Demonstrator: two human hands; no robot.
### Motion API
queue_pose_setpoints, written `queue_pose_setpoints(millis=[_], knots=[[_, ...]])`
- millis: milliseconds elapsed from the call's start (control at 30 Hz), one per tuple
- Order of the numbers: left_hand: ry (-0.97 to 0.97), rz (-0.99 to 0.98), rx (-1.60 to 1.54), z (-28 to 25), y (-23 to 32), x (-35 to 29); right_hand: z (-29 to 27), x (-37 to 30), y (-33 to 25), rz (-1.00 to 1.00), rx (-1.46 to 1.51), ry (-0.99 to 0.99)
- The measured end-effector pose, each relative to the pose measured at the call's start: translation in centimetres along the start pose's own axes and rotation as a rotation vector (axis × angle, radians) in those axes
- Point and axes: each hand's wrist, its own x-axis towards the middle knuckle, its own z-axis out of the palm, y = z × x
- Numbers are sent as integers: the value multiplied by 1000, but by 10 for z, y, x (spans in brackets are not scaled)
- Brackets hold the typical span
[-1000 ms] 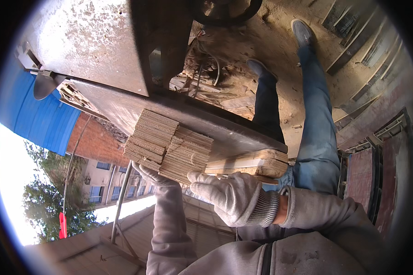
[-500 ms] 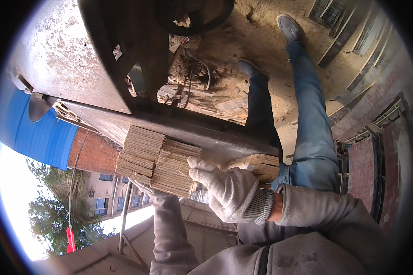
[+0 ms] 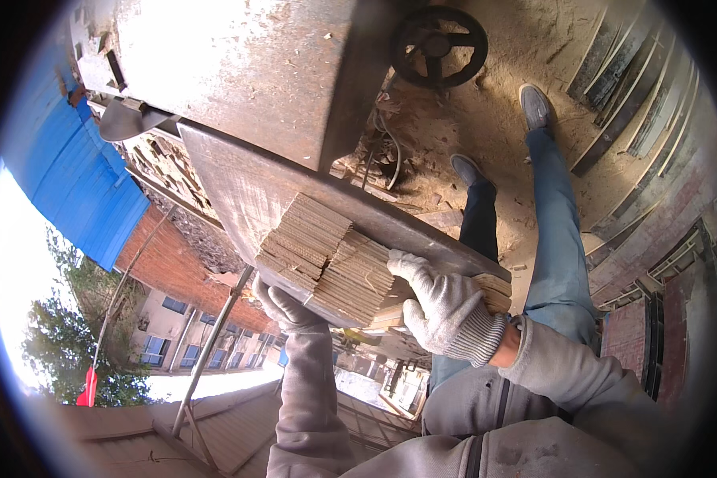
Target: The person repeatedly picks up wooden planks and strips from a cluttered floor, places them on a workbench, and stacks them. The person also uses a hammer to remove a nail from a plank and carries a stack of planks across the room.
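Observation:
Two side-by-side bundles of thin wood strips, a left bundle (image 3: 307, 239) and a right bundle (image 3: 354, 275), lie on the metal machine table (image 3: 223, 171) near its front edge. My left hand (image 3: 291, 309), in a pale knit glove, is at that edge beside the left bundle, fingers apart and partly hidden. My right hand (image 3: 446, 307), gloved too, has its fingertips against the right bundle's right side. Its thumb stands away from the fingers, and nothing is gripped. More wood (image 3: 494, 293) shows beyond my right hand, partly covered by it.
A round saw blade (image 3: 127, 119) stands at the table's far left. A black handwheel (image 3: 438, 48) sits on the machine's side. Wood scraps and sawdust lie on the floor (image 3: 502, 64). Long boards (image 3: 621, 103) are stacked at right. A slanting metal pole (image 3: 211, 350) stands at left.
The view has shifted, with more of the table showing. My right hand's fingers have moved from the top of the right bundle to its right side, and its thumb has spread away.

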Motion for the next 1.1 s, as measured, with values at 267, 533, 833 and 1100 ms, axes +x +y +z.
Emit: queue_pose_setpoints(millis=[267, 533, 833, 1100], knots=[[114, 194, 159, 19, 7, -40, -33, -17, -6, -149, -114, 95], [351, 206, 115, 55, -9, -58, 15, -67, -24, -510, -373, -77], [568, 440, -489, 24, -136, -244, 76, -136, 11, -405, -781, 69], [756, -201, -153, -78, -387, -375, 207, -71, 12, -987, -1220, -260]])
